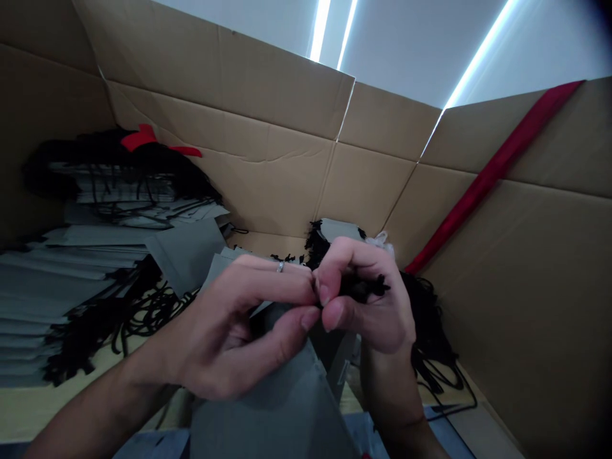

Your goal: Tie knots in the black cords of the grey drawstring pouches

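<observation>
Fingertip to fingertip, my left hand (253,319) and my right hand (377,306) meet in the middle of the head view, both pinched closed. A black cord (366,287) runs from the pinch into my right palm, its frayed end sticking out there. What exactly lies between my left fingertips is mostly hidden, though it appears to be the same cord. Below my hands stands a grey paper bag (272,414), its upper edge partly covered by my fingers. My left ring finger wears a ring.
Stacked grey bags (43,299) with black cords fill the left side. On a further pile (124,185) lies a red strip (139,138). Cardboard walls (268,140) enclose the back and right. A dark red ribbon (492,172) hangs above a black cord bundle (430,319).
</observation>
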The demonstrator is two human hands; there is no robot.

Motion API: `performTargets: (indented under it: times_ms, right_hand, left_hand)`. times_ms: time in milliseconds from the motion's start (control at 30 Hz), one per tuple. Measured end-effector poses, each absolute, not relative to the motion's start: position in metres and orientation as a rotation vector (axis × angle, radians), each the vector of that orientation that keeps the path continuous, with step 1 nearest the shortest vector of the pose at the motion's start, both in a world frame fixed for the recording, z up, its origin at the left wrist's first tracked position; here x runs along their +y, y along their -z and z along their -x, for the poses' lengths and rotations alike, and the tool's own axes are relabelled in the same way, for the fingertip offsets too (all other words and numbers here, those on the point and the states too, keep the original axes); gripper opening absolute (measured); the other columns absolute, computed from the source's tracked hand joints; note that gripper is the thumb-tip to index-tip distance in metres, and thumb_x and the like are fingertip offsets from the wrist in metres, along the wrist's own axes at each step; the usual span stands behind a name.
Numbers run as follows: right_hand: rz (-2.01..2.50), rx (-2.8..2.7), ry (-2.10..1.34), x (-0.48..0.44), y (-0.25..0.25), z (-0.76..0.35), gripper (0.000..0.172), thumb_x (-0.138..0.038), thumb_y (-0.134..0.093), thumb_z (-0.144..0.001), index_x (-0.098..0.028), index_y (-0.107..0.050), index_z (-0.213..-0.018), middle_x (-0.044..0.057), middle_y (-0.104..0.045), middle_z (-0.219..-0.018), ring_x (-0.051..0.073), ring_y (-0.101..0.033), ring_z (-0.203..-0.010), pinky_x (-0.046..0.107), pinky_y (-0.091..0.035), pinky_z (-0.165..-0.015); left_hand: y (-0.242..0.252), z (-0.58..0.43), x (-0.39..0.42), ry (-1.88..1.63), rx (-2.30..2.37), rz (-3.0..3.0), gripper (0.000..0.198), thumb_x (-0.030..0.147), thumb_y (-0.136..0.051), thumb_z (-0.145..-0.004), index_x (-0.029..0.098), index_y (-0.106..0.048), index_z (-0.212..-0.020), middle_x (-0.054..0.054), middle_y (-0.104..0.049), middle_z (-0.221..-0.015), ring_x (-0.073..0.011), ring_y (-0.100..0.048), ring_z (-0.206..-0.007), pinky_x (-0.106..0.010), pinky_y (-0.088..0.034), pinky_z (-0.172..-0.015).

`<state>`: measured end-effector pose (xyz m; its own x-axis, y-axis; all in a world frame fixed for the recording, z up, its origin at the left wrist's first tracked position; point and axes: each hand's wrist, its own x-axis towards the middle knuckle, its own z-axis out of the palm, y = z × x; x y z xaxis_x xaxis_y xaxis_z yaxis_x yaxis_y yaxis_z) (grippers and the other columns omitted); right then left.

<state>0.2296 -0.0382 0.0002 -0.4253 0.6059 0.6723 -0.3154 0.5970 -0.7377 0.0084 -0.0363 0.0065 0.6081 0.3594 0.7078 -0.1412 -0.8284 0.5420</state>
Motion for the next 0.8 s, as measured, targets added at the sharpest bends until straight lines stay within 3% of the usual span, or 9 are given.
performTargets:
  times_ms: [133, 267, 333, 400, 500, 633, 800]
  right_hand:
    - [0.403, -1.632, -1.135, -0.048, 0.006, -0.229, 0.049, -0.067, -0.1, -0.097, -0.024, -0.076, -0.094, -0.003, -0.075, -0.077, 0.013, -0.066, -0.064, 0.027, -0.059, -0.067]
    - [0.447, -1.615, -1.127, -0.047, 0.006, -0.232, 0.056, -0.075, -0.099, -0.095, -0.024, -0.075, -0.097, -0.002, -0.075, -0.08, 0.013, -0.063, -0.059, 0.027, -0.056, -0.061]
    - [0.445, -1.651, -1.069, -0.046, 0.001, -0.236, 0.053, -0.069, -0.105, -0.092, -0.025, -0.08, -0.106, -0.002, -0.075, -0.079, 0.014, -0.063, -0.059, 0.027, -0.056, -0.059]
    - [0.458, -1.685, -0.992, -0.049, -0.005, -0.242, 0.054, -0.05, -0.116, -0.084, -0.025, -0.082, -0.117, -0.001, -0.076, -0.082, 0.016, -0.067, -0.064, 0.027, -0.058, -0.059]
    - [0.588, -1.646, -0.886, -0.059, -0.014, -0.25, 0.041, -0.03, -0.108, -0.091, -0.025, -0.081, -0.122, 0.002, -0.08, -0.096, 0.017, -0.069, -0.077, 0.025, -0.057, -0.065]
    - [0.695, -1.649, -0.885, -0.067, -0.02, -0.256, 0.01, -0.03, -0.084, -0.105, -0.022, -0.081, -0.11, 0.006, -0.081, -0.102, 0.019, -0.069, -0.083, 0.028, -0.058, -0.073]
    - [0.75, -1.686, -0.744, -0.069, -0.023, -0.261, 0.024, -0.032, -0.072, -0.117, -0.023, -0.078, -0.095, 0.004, -0.078, -0.097, 0.019, -0.067, -0.083, 0.03, -0.055, -0.074]
  left_hand:
    - [-0.005, -0.01, -0.038, -1.171, 0.119, -2.184, 0.028, 0.015, -0.065, -0.112, 0.022, -0.07, -0.086, 0.001, -0.066, -0.077, -0.0141, -0.056, -0.068, -0.027, -0.047, -0.063]
    - [-0.007, -0.006, -0.033, -1.063, 0.163, -2.188, 0.03, 0.023, -0.063, -0.118, 0.021, -0.075, -0.091, 0.0, -0.069, -0.079, -0.0148, -0.058, -0.069, -0.028, -0.049, -0.064]
    - [-0.009, -0.003, -0.028, -1.063, 0.253, -2.206, 0.03, 0.027, -0.064, -0.121, 0.021, -0.077, -0.095, 0.0, -0.069, -0.079, -0.0139, -0.059, -0.069, -0.025, -0.049, -0.063]
    - [-0.011, 0.001, -0.022, -1.119, 0.366, -2.202, 0.028, 0.031, -0.067, -0.122, 0.02, -0.079, -0.099, 0.001, -0.072, -0.081, -0.0128, -0.061, -0.07, -0.021, -0.049, -0.062]
    - [-0.014, 0.003, -0.015, -1.195, 0.503, -2.201, 0.025, 0.034, -0.071, -0.121, 0.02, -0.085, -0.105, 0.001, -0.075, -0.082, -0.0116, -0.061, -0.069, -0.018, -0.046, -0.057]
    - [-0.016, 0.003, -0.01, -1.254, 0.571, -2.228, 0.024, 0.035, -0.073, -0.118, 0.019, -0.087, -0.106, 0.002, -0.075, -0.081, -0.0114, -0.059, -0.068, -0.017, -0.044, -0.056]
    - [-0.016, 0.001, -0.011, -1.27, 0.587, -2.265, 0.028, 0.037, -0.073, -0.117, 0.018, -0.086, -0.101, 0.0, -0.075, -0.08, -0.0124, -0.06, -0.067, -0.019, -0.045, -0.057]
